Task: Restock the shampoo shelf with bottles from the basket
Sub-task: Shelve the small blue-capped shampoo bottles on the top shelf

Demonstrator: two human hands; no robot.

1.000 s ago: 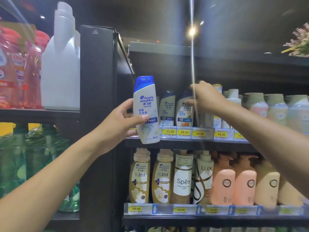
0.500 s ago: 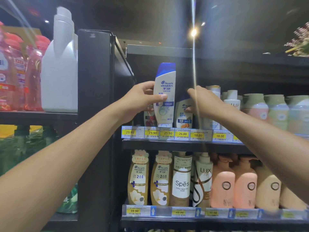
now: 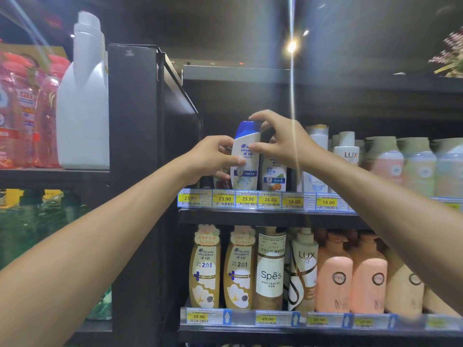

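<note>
A white Head & Shoulders shampoo bottle (image 3: 245, 159) with a blue cap stands upright on the upper shelf (image 3: 268, 217), above the 25.90 price tag. My left hand (image 3: 213, 156) grips its left side. My right hand (image 3: 278, 139) holds its cap and right edge with fingers and thumb. A similar white bottle (image 3: 274, 175) stands just to its right, partly hidden by my right hand. A dark red bottle (image 3: 221, 180) is mostly hidden behind my left hand. The basket is out of view.
White, LUX and pastel bottles (image 3: 347, 156) fill the rest of the upper shelf. The shelf below holds gold 2-in-1 bottles (image 3: 205, 269), a Spes bottle (image 3: 270, 271) and peach bottles (image 3: 334, 281). A black upright (image 3: 135, 146) separates this rack from a white jug (image 3: 82, 103) and pink bottles.
My left hand carried the blue-capped bottle rightward and up onto the upper shelf, then lowered it. My right hand left the neighbouring bottle and took hold of this bottle's cap.
</note>
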